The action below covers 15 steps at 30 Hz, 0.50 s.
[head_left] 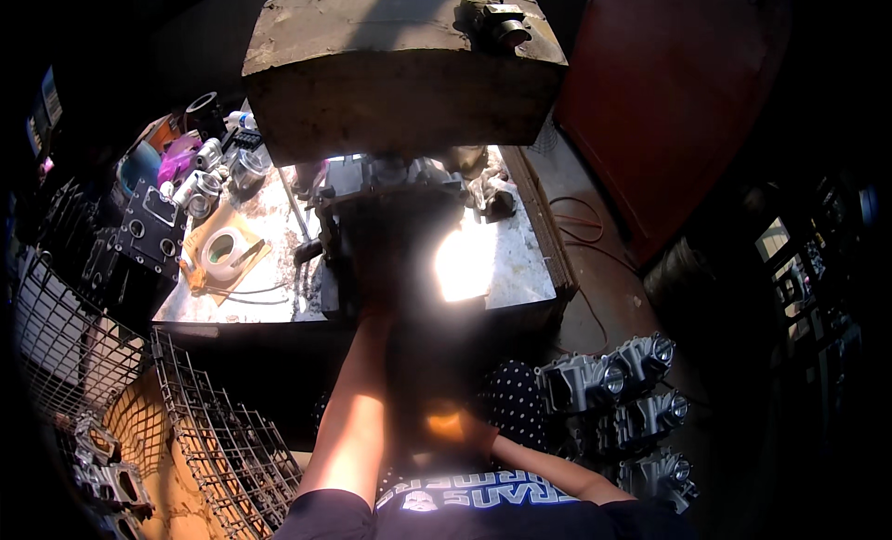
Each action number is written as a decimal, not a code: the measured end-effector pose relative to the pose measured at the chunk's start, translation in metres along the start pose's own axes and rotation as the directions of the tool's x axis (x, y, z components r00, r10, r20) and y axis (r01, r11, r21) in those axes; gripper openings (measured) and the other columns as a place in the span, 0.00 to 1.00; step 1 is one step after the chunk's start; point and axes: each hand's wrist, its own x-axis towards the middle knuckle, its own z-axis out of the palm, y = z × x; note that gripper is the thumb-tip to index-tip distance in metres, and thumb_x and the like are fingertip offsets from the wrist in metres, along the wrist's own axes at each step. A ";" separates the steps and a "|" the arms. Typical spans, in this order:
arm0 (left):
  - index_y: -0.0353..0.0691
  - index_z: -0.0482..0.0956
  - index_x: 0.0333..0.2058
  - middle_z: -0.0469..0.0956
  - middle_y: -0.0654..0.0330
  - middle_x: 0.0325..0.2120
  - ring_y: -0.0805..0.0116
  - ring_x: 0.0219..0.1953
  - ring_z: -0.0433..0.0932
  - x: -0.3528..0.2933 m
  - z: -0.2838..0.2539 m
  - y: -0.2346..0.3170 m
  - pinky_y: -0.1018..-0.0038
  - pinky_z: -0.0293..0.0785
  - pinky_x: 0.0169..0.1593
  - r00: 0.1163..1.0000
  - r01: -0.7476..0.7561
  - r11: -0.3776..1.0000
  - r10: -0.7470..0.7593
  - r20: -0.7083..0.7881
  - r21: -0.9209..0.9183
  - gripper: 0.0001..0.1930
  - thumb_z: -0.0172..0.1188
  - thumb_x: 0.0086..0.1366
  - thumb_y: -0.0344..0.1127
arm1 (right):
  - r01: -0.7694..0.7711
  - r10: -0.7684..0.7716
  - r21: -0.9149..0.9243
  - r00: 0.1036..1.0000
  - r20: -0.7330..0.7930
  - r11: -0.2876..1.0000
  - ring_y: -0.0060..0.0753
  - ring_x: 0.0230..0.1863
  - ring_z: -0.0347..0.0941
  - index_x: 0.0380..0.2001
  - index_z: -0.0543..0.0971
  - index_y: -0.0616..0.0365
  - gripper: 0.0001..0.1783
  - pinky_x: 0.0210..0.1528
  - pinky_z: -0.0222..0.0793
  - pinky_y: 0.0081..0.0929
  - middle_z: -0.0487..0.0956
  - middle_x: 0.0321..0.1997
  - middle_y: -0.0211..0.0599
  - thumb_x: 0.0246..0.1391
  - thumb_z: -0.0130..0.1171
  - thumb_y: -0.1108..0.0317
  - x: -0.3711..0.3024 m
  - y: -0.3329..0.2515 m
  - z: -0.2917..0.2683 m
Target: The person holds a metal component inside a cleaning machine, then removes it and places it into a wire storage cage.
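I see a grey metal casting (390, 182) seated on the bench (520, 261) under the press head (400, 66), presumably for pressing. My left hand (367, 303) reaches up to it; my right hand (446, 424) sits low by my body, both grips lost in shadow. Tape roll (221, 252) lies left.

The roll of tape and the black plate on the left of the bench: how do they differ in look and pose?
The roll of tape is round, pale and ring-shaped, while the black plate is dark, flat-faced and roughly rectangular with several round holes. The roll of tape lies flat on a brown sheet; the black plate stands tilted at the left edge of the bench. Neither is touched by a hand.
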 end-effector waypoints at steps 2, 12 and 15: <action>0.41 0.64 0.56 0.62 0.50 0.56 0.53 0.62 0.56 0.001 -0.001 0.000 0.56 0.45 0.66 1.000 0.000 1.000 0.000 -0.002 0.002 0.24 0.46 0.61 0.38 | 0.036 -0.031 0.102 0.999 -0.043 0.994 0.36 0.46 0.73 0.48 0.72 0.63 0.24 0.49 0.69 0.26 0.77 0.45 0.44 0.54 0.57 0.57 0.011 0.027 0.013; 0.42 0.63 0.57 0.60 0.50 0.58 0.54 0.63 0.54 -0.002 0.001 -0.002 0.56 0.42 0.66 1.000 0.004 1.000 -0.004 -0.005 -0.009 0.25 0.45 0.61 0.38 | 0.049 -0.046 0.074 0.998 -0.051 0.996 0.37 0.47 0.73 0.48 0.72 0.65 0.25 0.51 0.68 0.28 0.76 0.46 0.47 0.53 0.58 0.57 -0.004 -0.005 0.001; 0.42 0.62 0.58 0.59 0.50 0.59 0.54 0.63 0.53 -0.005 0.001 -0.002 0.56 0.42 0.66 1.000 0.001 1.000 -0.001 0.002 -0.007 0.25 0.45 0.61 0.38 | 0.042 -0.041 0.114 0.999 -0.006 0.993 0.37 0.49 0.72 0.49 0.71 0.65 0.26 0.52 0.67 0.28 0.75 0.47 0.47 0.53 0.58 0.57 -0.005 -0.012 -0.002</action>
